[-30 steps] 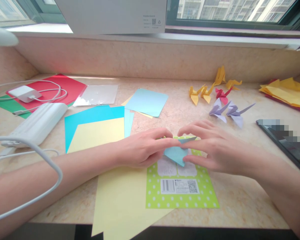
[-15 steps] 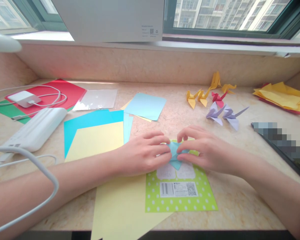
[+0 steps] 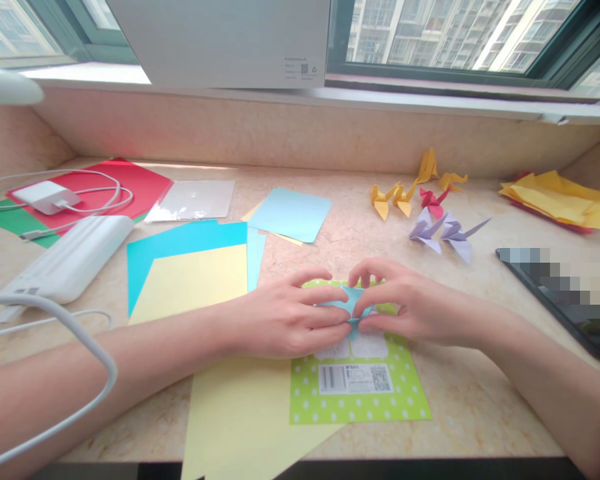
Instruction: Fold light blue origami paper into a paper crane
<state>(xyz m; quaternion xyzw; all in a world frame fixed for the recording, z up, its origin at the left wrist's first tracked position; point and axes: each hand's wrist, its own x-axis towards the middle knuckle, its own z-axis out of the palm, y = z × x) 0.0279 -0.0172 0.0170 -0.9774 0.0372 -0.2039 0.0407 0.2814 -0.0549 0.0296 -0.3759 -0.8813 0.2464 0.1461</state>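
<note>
A small piece of light blue origami paper [image 3: 353, 297], partly folded, lies on a green polka-dot paper packet [image 3: 307, 404]. My left hand [image 3: 295, 317] rests over its left side, fingers stretched out and spread, the tips pressing on the paper. From the right, my right hand [image 3: 397, 300] has its thumb and bent fingers pinched on the blue paper. Both hands' fingertips nearly meet at the middle fold. Much of the folded shape is hidden under the fingers.
Several folded paper cranes [image 3: 430, 230] stand at the back right, near yellow sheets [image 3: 563, 200] and a phone [image 3: 560, 300]. Pale yellow paper [image 3: 240, 413] lies under the packet. Blue squares [image 3: 293, 213], a white power bank [image 3: 75, 260] and a cable [image 3: 107, 373] are left.
My left hand has slid slightly right over the blue paper, its fingers more spread. The paper's lower point now looks folded up or covered. The view has shifted slightly.
</note>
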